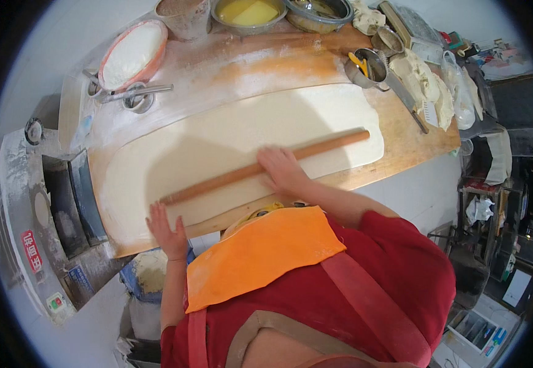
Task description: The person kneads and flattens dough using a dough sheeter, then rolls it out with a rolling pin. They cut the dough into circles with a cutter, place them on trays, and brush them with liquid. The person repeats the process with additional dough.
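A wide sheet of rolled dough [229, 124] spreads across the wooden work table [413, 152]. Slantwise on it lies a long wooden rolling pin [215, 181], its right end well inside the dough's edge. My right hand [284, 170], slightly blurred, is palm down over the middle of the pin and holds it. At the pin's left end is my left hand [168, 232], with its fingers apart and thumb spread. Its fingertips reach the pin's tip, but whether they press on it is hard to see. The left hand grips nothing.
A bowl of white flour [133, 55], a metal cup [138, 99] and a basin of yellow liquid [248, 14] stand along the far side. To the right are a metal pot [366, 69], a long knife [406, 101] and dough pieces [418, 76]. A floury machine [59, 202] adjoins the left edge.
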